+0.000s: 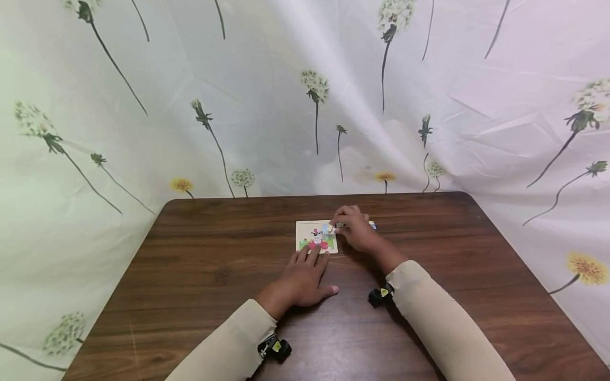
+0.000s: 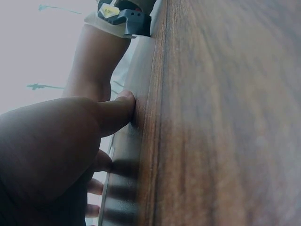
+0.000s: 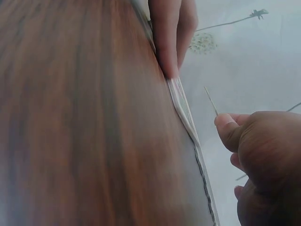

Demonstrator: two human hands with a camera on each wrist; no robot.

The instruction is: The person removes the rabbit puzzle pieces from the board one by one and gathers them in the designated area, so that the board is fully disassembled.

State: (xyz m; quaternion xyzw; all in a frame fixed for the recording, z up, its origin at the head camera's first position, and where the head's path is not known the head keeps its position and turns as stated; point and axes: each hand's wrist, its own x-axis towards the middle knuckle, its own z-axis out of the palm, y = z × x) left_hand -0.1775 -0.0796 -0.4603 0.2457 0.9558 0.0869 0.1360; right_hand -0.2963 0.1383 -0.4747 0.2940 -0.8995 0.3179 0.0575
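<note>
A small picture puzzle board (image 1: pixel 302 228) with a pale border and a cartoon figure lies flat toward the table's far side. My left hand (image 1: pixel 302 278) has its fingers spread, their tips resting on the board's near edge; its thumb points right, over the table. At the board's upper right corner is my right hand (image 1: pixel 355 228). Between thumb and fingers it pinches a thin puzzle piece (image 3: pixel 211 101), seen edge-on in the right wrist view and held above the board. More colourful pieces (image 1: pixel 373 225) show beyond the right hand, which partly hides them.
The dark wooden table (image 1: pixel 214 275) has its far edge against a hanging cloth (image 1: pixel 276 132) printed with dandelions. A black wrist camera (image 1: pixel 380 296) sits on the right wrist and another camera (image 1: pixel 275 347) on the left.
</note>
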